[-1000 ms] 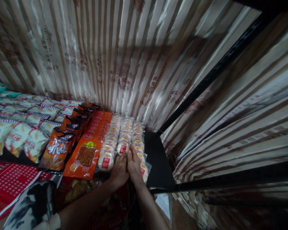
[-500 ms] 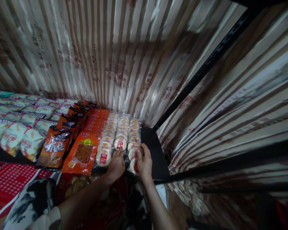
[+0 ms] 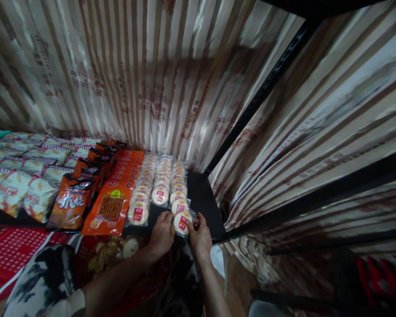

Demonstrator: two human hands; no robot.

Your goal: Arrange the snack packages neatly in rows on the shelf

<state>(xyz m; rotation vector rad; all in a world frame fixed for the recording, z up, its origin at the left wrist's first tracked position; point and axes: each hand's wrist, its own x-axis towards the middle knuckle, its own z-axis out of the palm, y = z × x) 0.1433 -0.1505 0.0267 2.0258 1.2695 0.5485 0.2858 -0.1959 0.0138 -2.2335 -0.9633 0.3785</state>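
My left hand [image 3: 161, 234] and my right hand [image 3: 200, 234] grip the two sides of a clear packet with a round white cake and a red label [image 3: 182, 222], at the front edge of a black shelf [image 3: 206, 207]. This packet is the front one of the right-hand row of round cake packets [image 3: 178, 185]. Two more rows of the same cakes [image 3: 150, 189] lie just to its left.
Left of the cakes lie long orange snack packs [image 3: 114, 202], dark orange bags [image 3: 71, 202] and white puffed-snack bags [image 3: 16, 193]. Striped sheeting [image 3: 171, 75] walls the shelf behind and to the right. Below the shelf are a red checked pack [image 3: 9, 251] and a bag of snacks [image 3: 108, 255].
My hands drew back from the middle of the rows to the shelf's front edge. They now hold the front packet of the right row from both sides.
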